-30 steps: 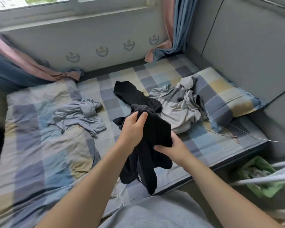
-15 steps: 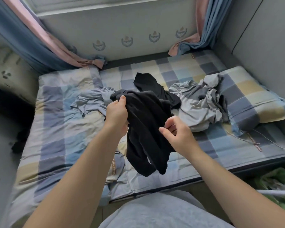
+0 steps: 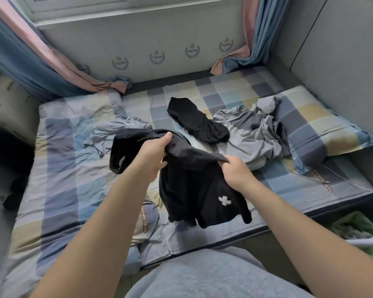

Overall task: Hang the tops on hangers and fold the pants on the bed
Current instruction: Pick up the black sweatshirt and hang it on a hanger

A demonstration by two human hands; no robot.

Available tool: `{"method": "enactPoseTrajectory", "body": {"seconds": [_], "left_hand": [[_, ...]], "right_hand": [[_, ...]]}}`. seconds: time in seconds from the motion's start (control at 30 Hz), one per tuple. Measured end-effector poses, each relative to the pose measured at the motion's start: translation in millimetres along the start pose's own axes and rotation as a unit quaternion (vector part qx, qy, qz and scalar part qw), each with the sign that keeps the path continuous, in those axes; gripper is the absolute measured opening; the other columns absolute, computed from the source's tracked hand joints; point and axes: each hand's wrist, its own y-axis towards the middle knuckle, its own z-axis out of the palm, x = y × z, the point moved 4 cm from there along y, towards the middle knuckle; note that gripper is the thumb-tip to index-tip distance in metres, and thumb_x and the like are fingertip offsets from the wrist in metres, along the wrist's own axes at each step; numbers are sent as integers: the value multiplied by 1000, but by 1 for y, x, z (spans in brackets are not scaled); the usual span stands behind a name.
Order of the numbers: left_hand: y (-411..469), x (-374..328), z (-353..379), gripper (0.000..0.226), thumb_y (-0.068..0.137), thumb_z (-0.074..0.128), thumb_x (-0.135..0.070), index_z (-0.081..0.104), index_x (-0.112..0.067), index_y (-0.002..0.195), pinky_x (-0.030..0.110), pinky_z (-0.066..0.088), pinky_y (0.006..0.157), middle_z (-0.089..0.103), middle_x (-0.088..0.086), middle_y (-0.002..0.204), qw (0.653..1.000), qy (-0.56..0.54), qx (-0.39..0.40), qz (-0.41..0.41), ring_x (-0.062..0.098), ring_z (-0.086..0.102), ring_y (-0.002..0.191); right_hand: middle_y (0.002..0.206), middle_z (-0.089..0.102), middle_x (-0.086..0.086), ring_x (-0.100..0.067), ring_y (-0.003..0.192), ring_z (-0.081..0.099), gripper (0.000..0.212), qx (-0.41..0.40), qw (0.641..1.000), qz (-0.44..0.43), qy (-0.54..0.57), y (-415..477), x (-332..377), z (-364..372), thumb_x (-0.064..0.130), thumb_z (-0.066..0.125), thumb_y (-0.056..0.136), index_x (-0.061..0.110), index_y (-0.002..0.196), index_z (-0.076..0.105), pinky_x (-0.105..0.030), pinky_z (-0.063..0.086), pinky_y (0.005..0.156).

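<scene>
The black garment (image 3: 192, 190) is held up by its top edge, the left hand (image 3: 154, 154) bunching it farther out and the right hand (image 3: 235, 172) pinching a fold closer in, so the cloth stretches fist to fist and hangs below both sets of fingers, over the bed's (image 3: 58, 168) near edge.

I see a bed (image 3: 58, 173) under a checked sheet, set into a corner. Behind it a pale wall (image 3: 138, 37) carries a row of crest emblems below a window (image 3: 80, 5). Blue-and-pink curtains (image 3: 26, 59) hang at both sides; grey padded panels (image 3: 336, 52) line the right.
</scene>
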Motion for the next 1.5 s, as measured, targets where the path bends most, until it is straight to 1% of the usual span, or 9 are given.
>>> {"method": "enactPoseTrajectory", "body": {"seconds": [0.27,0.47,0.63,0.77,0.87,1.1,1.23,1.37,1.5], "left_hand": [[-27,60,35,53,65,84,-60,65,-42,112,30,54,93,73,-18,108,953,176,231,85,4,68,106],[-9,73,14,7,92,68,-20,73,-23,97,32,57,86,77,-7,92,968,192,78,144,21,71,97],[-11,47,-1,22,91,55,-35,70,-20,88,61,51,86,66,13,85,975,79,26,204,30,62,83],[-15,28,0,19,94,54,-33,70,-24,90,36,43,63,60,6,75,966,57,23,250,19,53,70],[-22,18,2,24,100,53,-20,73,-31,92,19,34,53,54,-7,64,953,84,22,290,7,44,58],[-51,-14,-2,23,101,55,-18,75,-30,100,40,49,69,74,11,89,918,181,161,313,22,63,76],[-52,-17,-17,17,99,59,-31,74,-29,92,35,34,51,59,10,64,906,238,164,309,18,45,57],[-37,-5,-41,16,86,77,-42,69,-29,83,21,35,49,51,-7,60,907,311,111,263,10,44,51],[-4,37,-66,5,86,74,-25,72,-27,90,32,55,71,72,-5,81,891,423,49,159,17,69,78]], "right_hand": [[96,62,-14,-26,88,63,23,16,941,98,324,16,65,7,10,38,103,11,95,60,-32,55,64],[83,61,-13,-20,61,67,23,-18,852,84,516,30,93,-16,11,40,106,4,94,59,-28,56,48],[99,68,-16,-22,69,72,31,-38,824,54,563,39,91,-35,16,47,105,-3,129,55,-30,59,59],[107,71,-10,-25,98,69,31,-18,866,-27,498,31,85,-37,20,57,99,8,127,55,-35,60,76],[137,57,-1,-12,122,58,61,67,956,-150,245,11,82,-23,31,71,87,24,141,44,-29,49,97],[164,24,4,-19,152,15,66,124,961,-226,-102,9,64,21,28,82,80,38,139,55,-54,18,121],[138,59,9,-7,130,51,23,166,953,-248,-58,8,62,30,16,76,88,25,108,74,-37,39,112],[61,59,12,-3,59,52,18,76,973,-219,6,12,70,3,10,65,94,20,79,67,-30,42,63],[73,63,-17,-21,66,56,12,50,968,-242,51,6,86,-13,4,60,91,10,83,67,-41,48,59]]}}
